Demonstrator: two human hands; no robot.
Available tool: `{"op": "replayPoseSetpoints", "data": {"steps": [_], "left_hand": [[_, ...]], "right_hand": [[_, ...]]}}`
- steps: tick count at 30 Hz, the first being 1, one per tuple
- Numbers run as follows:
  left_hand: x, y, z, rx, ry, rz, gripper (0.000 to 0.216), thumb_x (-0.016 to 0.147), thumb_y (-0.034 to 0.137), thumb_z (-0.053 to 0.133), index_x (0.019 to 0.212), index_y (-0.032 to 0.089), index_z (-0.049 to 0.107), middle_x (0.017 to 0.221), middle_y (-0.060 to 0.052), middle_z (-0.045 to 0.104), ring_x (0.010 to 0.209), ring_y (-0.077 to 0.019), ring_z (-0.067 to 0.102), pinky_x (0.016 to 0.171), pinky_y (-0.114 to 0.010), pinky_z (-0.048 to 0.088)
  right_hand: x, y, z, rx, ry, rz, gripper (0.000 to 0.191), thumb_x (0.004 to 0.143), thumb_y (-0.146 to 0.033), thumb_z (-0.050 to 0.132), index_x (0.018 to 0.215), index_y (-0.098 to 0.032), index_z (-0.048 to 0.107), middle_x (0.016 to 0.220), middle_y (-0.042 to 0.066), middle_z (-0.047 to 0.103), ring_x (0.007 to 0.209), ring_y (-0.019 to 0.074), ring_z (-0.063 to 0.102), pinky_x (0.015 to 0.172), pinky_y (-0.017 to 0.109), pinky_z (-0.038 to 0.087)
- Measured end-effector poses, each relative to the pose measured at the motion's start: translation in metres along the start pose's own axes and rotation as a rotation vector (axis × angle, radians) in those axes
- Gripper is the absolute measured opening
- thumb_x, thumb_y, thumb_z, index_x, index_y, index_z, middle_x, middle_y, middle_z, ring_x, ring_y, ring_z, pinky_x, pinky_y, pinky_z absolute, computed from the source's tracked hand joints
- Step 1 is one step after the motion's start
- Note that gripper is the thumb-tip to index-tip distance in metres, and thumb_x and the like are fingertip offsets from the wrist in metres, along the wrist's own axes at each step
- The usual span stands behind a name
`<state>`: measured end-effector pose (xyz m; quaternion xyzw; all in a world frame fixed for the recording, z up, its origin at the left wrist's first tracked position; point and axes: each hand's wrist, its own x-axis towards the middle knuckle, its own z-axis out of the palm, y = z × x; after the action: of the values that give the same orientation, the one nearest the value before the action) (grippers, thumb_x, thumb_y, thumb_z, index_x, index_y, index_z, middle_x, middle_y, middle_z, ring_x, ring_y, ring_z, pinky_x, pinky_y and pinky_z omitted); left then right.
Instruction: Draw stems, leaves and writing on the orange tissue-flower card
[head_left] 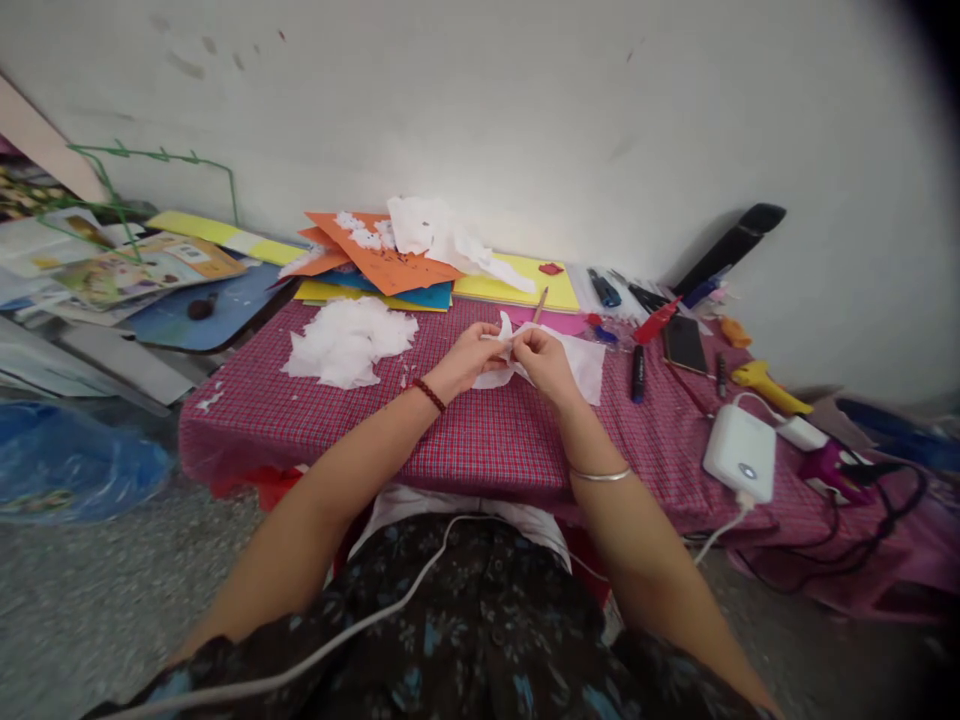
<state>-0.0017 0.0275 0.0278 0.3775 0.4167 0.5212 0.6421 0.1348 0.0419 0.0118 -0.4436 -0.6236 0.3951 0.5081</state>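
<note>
Over the middle of the table, my left hand (pixel 478 357) and my right hand (pixel 543 362) meet with fingertips closed on a piece of thin white tissue paper (pixel 506 326). One corner of it sticks up between the two hands. Beneath and to the right, a flat white sheet (pixel 581 365) lies on the cloth; whether it joins the held piece I cannot tell. A loose heap of white tissue pieces (pixel 349 340) rests left of my left hand. Just beyond my right hand is a pencil (pixel 540 304).
Orange card sheets (pixel 382 262) and crumpled white paper (pixel 431 228) are stacked at the back. On the right lie a marker (pixel 637 374), a phone (pixel 685 344), a yellow glue gun (pixel 771 386) and a white power bank (pixel 741 452) with cables. A plaid cloth (pixel 480 440) covers the table.
</note>
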Motion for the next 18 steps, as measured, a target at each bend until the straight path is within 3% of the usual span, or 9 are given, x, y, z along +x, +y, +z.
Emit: {"op": "replayPoseSetpoints", "data": {"steps": [7, 10, 13, 15, 18], "left_hand": [[0.0007, 0.0013, 0.0002, 0.026, 0.039, -0.016, 0.024, 0.083, -0.007, 0.048, 0.088, 0.017, 0.050, 0.067, 0.000, 0.064, 0.059, -0.0105, 0.063, 0.069, -0.026, 0.052], [0.0012, 0.0032, -0.0024, -0.012, -0.009, -0.028, 0.011, 0.092, 0.013, 0.055, 0.082, 0.016, 0.053, 0.066, -0.002, 0.063, 0.058, -0.0122, 0.063, 0.068, -0.028, 0.052], [0.0034, 0.0017, -0.0044, -0.056, -0.046, -0.031, 0.030, 0.093, 0.039, 0.063, 0.075, 0.016, 0.054, 0.065, -0.002, 0.061, 0.058, -0.0126, 0.062, 0.071, -0.030, 0.053], [0.0046, -0.0008, -0.0049, -0.061, -0.067, -0.018, 0.032, 0.087, 0.036, 0.072, 0.071, 0.016, 0.052, 0.065, -0.001, 0.061, 0.059, -0.0115, 0.062, 0.075, -0.031, 0.054], [0.0048, -0.0037, -0.0040, -0.034, -0.076, 0.010, 0.027, 0.081, 0.015, 0.075, 0.070, 0.015, 0.051, 0.066, 0.001, 0.060, 0.063, -0.0094, 0.062, 0.081, -0.031, 0.054]], "right_hand": [[0.0021, 0.0035, 0.0001, 0.019, 0.035, 0.013, 0.012, 0.072, -0.030, 0.058, 0.067, -0.020, 0.055, 0.063, -0.003, 0.056, 0.059, 0.0113, 0.049, 0.059, 0.028, 0.038], [0.0008, 0.0001, 0.0008, 0.029, 0.024, 0.021, 0.011, 0.073, -0.028, 0.058, 0.066, -0.021, 0.054, 0.063, -0.002, 0.056, 0.059, 0.0116, 0.048, 0.059, 0.028, 0.038], [-0.0010, -0.0032, 0.0015, 0.028, 0.020, 0.021, 0.014, 0.075, -0.029, 0.058, 0.064, -0.022, 0.053, 0.062, -0.002, 0.055, 0.059, 0.0119, 0.046, 0.060, 0.028, 0.038], [-0.0016, -0.0040, 0.0016, 0.028, 0.021, 0.027, 0.015, 0.074, -0.029, 0.058, 0.063, -0.022, 0.052, 0.061, -0.003, 0.054, 0.059, 0.0118, 0.045, 0.059, 0.028, 0.037], [-0.0008, -0.0030, 0.0012, 0.048, 0.023, 0.034, 0.014, 0.072, -0.030, 0.059, 0.063, -0.022, 0.051, 0.061, -0.003, 0.053, 0.059, 0.0118, 0.045, 0.059, 0.027, 0.037]]}}
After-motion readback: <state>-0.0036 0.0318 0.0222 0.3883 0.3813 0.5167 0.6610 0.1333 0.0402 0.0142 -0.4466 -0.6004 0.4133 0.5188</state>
